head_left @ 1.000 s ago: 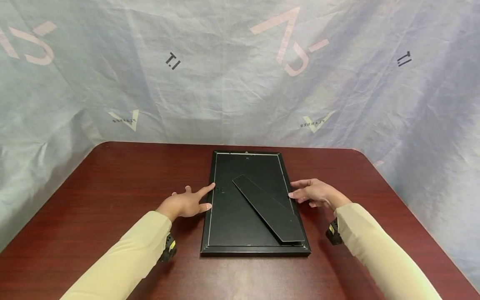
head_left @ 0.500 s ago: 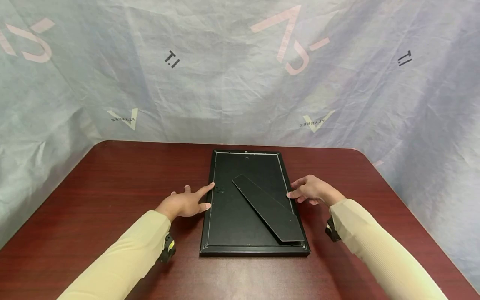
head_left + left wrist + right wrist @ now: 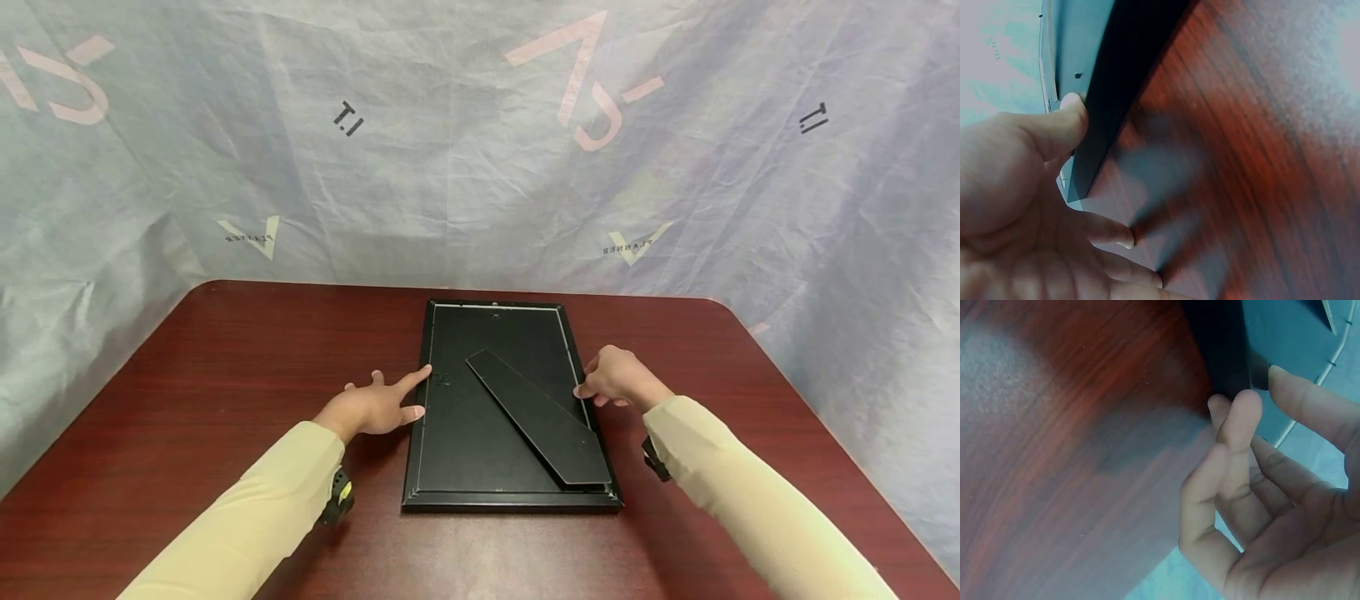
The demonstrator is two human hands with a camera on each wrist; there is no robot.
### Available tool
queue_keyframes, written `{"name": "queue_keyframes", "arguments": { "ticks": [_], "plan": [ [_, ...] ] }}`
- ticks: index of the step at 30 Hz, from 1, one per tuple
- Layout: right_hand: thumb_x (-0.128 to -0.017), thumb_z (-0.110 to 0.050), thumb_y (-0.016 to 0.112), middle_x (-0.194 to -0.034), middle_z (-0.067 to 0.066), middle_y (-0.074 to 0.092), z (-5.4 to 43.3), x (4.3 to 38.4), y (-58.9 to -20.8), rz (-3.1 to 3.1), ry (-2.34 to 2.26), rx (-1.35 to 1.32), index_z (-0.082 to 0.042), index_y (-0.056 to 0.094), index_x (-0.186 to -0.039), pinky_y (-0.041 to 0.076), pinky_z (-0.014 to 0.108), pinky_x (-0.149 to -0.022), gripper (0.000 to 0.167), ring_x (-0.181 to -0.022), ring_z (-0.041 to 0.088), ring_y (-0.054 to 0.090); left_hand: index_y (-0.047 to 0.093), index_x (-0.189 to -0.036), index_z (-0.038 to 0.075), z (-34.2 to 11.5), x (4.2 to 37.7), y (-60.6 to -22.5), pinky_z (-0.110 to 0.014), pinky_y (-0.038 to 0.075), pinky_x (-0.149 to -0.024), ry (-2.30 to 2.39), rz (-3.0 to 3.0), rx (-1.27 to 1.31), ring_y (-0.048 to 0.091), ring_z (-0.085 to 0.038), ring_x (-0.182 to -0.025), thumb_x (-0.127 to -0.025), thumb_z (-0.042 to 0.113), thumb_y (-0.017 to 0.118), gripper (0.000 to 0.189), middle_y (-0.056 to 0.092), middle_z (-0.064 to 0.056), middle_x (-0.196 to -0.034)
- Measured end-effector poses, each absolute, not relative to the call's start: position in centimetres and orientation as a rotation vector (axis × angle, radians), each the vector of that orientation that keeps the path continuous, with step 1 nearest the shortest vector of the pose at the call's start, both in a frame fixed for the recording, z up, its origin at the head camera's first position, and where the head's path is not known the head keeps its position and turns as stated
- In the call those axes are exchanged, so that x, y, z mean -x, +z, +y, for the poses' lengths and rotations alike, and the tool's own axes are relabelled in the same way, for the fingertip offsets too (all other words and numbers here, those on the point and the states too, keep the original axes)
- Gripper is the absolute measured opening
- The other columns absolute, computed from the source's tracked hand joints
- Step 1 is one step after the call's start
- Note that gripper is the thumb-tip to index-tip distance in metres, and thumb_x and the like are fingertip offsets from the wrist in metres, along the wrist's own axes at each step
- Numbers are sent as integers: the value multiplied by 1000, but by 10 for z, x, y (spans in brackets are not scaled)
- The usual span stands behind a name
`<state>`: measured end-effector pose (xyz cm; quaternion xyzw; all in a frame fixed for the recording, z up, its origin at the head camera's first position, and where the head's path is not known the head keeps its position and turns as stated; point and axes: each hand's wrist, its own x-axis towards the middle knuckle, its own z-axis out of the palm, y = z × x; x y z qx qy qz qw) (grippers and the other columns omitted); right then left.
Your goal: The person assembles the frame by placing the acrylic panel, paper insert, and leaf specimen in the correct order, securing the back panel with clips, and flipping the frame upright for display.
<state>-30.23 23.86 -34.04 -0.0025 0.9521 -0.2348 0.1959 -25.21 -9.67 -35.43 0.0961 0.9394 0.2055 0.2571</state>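
Observation:
A black picture frame (image 3: 457,433) lies back side up on the table, its long sides running away from me. Slanting across its backing is a flat easel stand (image 3: 536,421), pressed close to the board. My left hand (image 3: 372,408) touches the left edge with spread thumb and forefinger; the left wrist view shows the thumb against the rim and the other fingers stretched over the table. At the right edge my right hand (image 3: 617,377) pinches the frame. In the right wrist view its thumb (image 3: 1304,403) lies on top, with curled fingers against the side.
The dark red wooden table (image 3: 285,350) extends on both sides of the frame and in front of it. A pale, wrinkled cloth (image 3: 420,183) printed with letters hangs behind the table and along its sides.
My right hand has turned and drawn in toward the frame's right edge, its fingers curling more. The left hand and the frame stay in place.

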Motion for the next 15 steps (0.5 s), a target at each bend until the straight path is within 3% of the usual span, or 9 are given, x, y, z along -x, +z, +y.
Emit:
{"name": "queue_keyframes", "arguments": {
  "ticks": [5,10,15],
  "plan": [
    [-93,-15,74,-85,11,74,237,303,-340,2703,-574,21,14,59,-131,52,33,-61,50,-71,17,70,13,-165,20,-96,253,-356,-72,5,-115,562,2547,-250,10,-57,-148,-109,28,48,66,9,-44,-158],
    [-94,-16,74,-78,10,73,239,305,-343,2673,-629,12,13,59,-132,45,27,-55,50,-59,12,60,14,-165,19,-97,251,-358,-73,8,-114,579,2544,-253,9,-59,-147,-109,28,49,66,9,-44,-157],
    [-94,-17,74,-90,15,75,245,303,-344,2644,-700,-6,12,59,-134,55,33,-65,51,-72,16,69,14,-165,19,-96,252,-356,-74,8,-113,583,2549,-265,9,-60,-146,-109,27,49,66,9,-45,-157]
  ]
}}
